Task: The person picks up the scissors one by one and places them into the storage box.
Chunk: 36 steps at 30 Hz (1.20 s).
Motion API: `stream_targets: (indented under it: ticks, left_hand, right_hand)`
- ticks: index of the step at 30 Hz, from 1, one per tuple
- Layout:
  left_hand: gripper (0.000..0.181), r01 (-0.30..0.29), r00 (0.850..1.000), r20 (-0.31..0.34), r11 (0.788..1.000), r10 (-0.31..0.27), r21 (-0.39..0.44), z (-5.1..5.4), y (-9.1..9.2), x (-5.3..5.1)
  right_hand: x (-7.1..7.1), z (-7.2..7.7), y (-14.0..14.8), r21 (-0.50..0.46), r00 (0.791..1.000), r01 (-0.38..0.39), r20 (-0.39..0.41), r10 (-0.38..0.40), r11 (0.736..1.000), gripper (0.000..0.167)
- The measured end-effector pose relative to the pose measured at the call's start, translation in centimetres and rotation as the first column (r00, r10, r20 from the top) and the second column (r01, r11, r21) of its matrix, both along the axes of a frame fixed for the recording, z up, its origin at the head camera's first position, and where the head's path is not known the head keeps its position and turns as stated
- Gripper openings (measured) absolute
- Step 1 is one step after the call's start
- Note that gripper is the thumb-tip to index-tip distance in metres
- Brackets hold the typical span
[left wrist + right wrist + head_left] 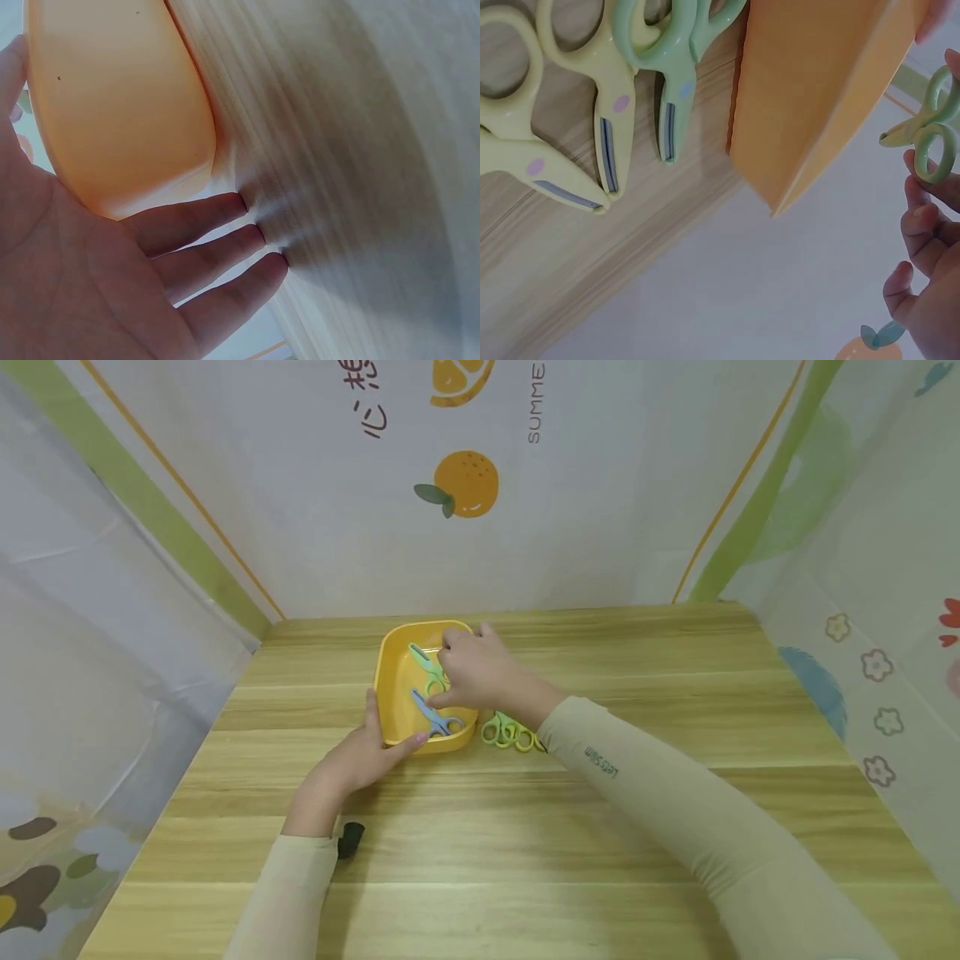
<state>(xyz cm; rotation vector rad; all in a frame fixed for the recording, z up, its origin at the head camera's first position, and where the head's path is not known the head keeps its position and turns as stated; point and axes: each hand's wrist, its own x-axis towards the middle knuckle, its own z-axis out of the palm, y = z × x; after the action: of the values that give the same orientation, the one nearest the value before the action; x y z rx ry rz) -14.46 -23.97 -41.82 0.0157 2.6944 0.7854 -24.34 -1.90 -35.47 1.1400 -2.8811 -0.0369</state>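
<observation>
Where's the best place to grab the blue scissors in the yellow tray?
Probably the pivot, from above: the blue scissors lie inside the yellow tray, whose walls hinder a sideways approach. Their loops sit close to the near wall, leaving less finger room there than at the middle.

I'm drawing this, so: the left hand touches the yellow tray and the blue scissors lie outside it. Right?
Not quite: the blue scissors lie inside the yellow tray, as the head view shows. The left hand does touch it.
</observation>
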Motion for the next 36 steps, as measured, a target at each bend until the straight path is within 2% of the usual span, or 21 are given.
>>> stream_targets:
  ticks: [6,20,28,32,36]
  left_hand:
    - [0.133,0.008,1.0,0.002,1.0,-0.008,0.018,-0.1,-0.2,-0.1]
    - [0.131,0.02,1.0,-0.005,0.999,-0.02,0.045,-0.1,-0.2,0.0]
    - [0.131,0.012,1.0,0.0,0.999,-0.012,0.043,-0.2,-0.3,-0.1]
    - [0.13,0.014,1.0,0.004,0.999,-0.014,0.043,-0.2,-0.3,-0.1]
    - [0.131,0.017,1.0,-0.003,0.999,-0.017,0.044,-0.2,-0.2,0.0]
  right_hand:
    - [0.4,-0.3,-0.5,0.012,1.0,-0.012,0.006,0.012,1.0,0.058]
    - [0.9,-1.5,-1.1,0.013,0.998,0.02,0.064,-0.021,1.0,0.055]
    - [1.0,-2.2,-1.3,0.021,0.995,0.04,0.088,-0.041,0.999,0.061]
    - [1.1,-2.6,-1.4,-0.001,0.99,0.057,0.133,-0.056,0.998,0.066]
    - [1.4,-2.9,-1.7,0.011,0.984,0.031,0.175,-0.032,0.999,0.071]
